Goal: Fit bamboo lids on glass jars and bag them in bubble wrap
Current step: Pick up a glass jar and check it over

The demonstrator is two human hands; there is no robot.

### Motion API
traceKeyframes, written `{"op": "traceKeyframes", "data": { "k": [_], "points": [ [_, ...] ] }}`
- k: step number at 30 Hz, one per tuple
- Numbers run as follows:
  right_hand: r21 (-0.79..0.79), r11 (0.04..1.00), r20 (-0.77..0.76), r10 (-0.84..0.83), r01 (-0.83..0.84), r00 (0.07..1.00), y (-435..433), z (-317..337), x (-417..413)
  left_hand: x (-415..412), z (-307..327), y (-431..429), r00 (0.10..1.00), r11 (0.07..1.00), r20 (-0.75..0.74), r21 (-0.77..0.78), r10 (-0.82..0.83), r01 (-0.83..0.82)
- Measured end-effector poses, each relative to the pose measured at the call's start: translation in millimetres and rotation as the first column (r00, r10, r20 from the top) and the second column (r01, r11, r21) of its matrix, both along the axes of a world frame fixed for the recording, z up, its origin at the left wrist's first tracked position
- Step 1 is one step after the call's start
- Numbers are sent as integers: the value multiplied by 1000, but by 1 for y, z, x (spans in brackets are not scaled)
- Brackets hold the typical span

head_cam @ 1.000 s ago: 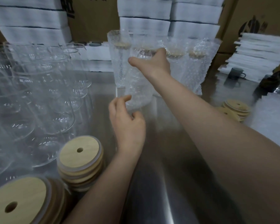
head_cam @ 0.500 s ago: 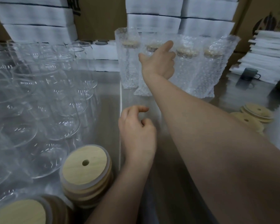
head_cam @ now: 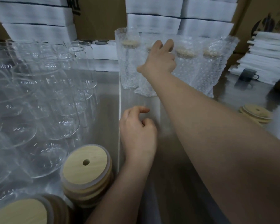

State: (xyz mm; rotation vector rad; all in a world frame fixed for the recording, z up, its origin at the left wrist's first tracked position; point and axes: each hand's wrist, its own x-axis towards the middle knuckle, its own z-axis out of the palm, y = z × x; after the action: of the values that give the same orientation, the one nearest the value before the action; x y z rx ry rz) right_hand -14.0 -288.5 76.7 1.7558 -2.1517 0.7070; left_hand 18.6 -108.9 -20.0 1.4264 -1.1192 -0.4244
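- We are holding our right hand [head_cam: 158, 60] outstretched on the upright bagged jar [head_cam: 145, 88] in the far row; we cannot tell whether it is gripping.
- Our left hand [head_cam: 137, 131] is hovering loosely curled, empty, nearer the bare jars [head_cam: 55, 101] and lids [head_cam: 86, 164] at left.

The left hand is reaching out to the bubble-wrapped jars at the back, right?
No, it is the right hand that reaches out to the bubble-wrapped jars at the back. The left hand is nearer, loosely curled above the table, holding nothing. The head view shows this.
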Motion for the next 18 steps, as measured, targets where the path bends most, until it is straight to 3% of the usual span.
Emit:
{"op": "traceKeyframes", "data": {
  "k": [13,16,18],
  "points": [
    [-17,1000,-36,17,-18,999,24,6,-2,-2,1,0,999,999,-27,7,-33,33],
    [-173,963,-41,203,-207,978,56,16,14,1,2,0,1000,1000,-4,11,-25,25],
    [-298,841,151,509,-452,847,86,21,27,0,3,1,1000,1000,-4,0,-26,26]
  ]
}}
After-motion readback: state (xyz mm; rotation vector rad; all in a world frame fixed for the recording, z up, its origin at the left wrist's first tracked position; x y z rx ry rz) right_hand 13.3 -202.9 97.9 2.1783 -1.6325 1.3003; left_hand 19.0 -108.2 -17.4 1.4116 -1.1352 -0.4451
